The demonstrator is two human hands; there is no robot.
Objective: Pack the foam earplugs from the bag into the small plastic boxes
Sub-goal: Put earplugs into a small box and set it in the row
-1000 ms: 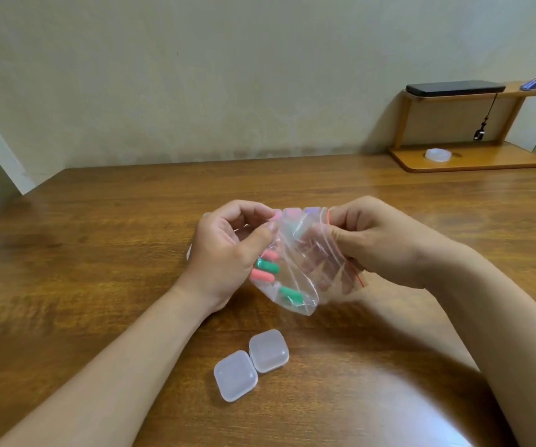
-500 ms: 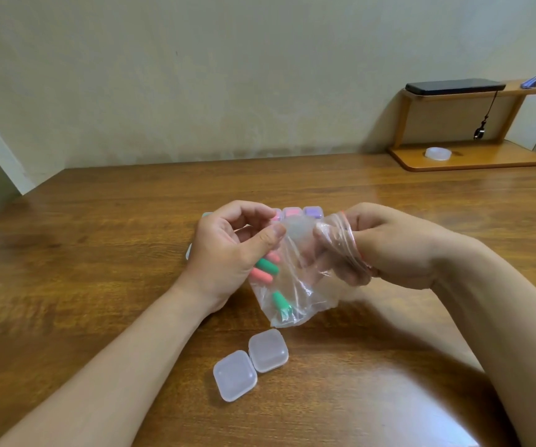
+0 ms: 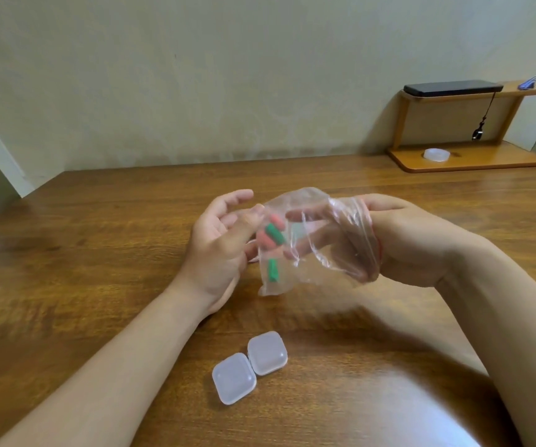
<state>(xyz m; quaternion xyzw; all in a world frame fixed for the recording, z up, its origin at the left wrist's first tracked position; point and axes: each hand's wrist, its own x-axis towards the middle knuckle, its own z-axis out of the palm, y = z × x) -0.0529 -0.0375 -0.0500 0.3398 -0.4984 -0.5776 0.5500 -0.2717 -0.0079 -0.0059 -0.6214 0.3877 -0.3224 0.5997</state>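
A clear zip bag (image 3: 321,253) hangs above the wooden table (image 3: 99,253), between my hands. Green and pink foam earplugs (image 3: 271,235) lie bunched at its left end, and one green earplug (image 3: 272,269) sits lower. My left hand (image 3: 218,250) pinches that end from outside, thumb against the plastic and the other fingers spread. My right hand (image 3: 405,243) is pushed in through the bag's mouth, its fingers stretched toward the earplugs without touching them. A small clear plastic box (image 3: 250,366) lies open on the table near me, both halves empty.
A wooden shelf (image 3: 466,156) stands at the back right against the wall. It carries a black phone (image 3: 452,88) on top and a white round item (image 3: 436,154) on its base. The table's left edge runs by the wall corner.
My right hand has slid from the bag's mouth deep into the bag. My left hand's fingers have opened out while it keeps the bag, and the bag has lifted and spread wider.
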